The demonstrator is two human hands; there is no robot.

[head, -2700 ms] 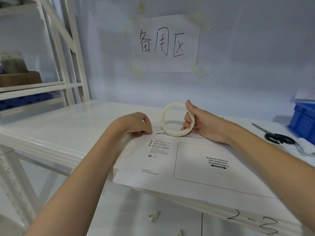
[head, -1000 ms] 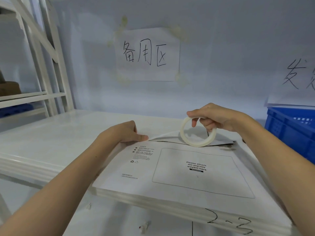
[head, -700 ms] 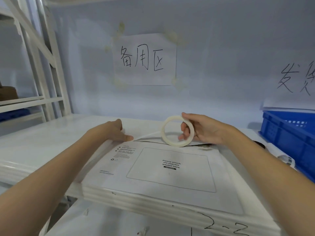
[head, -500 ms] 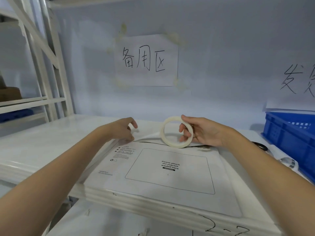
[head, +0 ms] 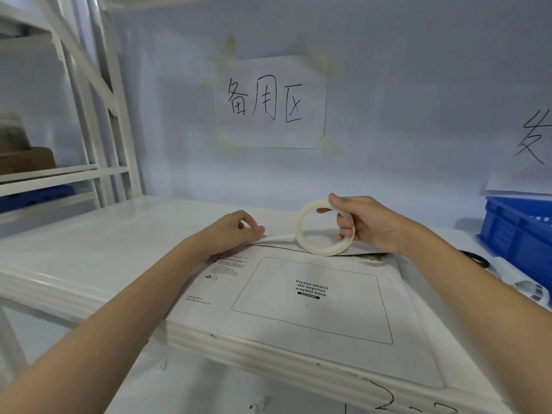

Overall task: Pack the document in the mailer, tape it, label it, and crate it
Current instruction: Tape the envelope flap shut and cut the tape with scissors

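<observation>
Taping the mailer's far edge: the strip is being drawn out.

The right hand (head: 367,225) is now gripping the tape roll (head: 324,228) by thumb on top and fingers through its hole, standing it on the mailer (head: 310,297), which is lying flat on the desk (head: 119,234). The left hand (head: 233,231), which half a second ago was lifting open, is pinching down again at the flap's left end, likely anchoring the tape start. Sealing looks underway; labelling and the blue crate (head: 519,231) are waiting.

We're facing a pale blue wall (head: 403,85) with a handwritten paper sign (head: 270,103) taped on; white metal shelving (head: 98,115) standing left, white surface (head: 104,234) below.
</observation>
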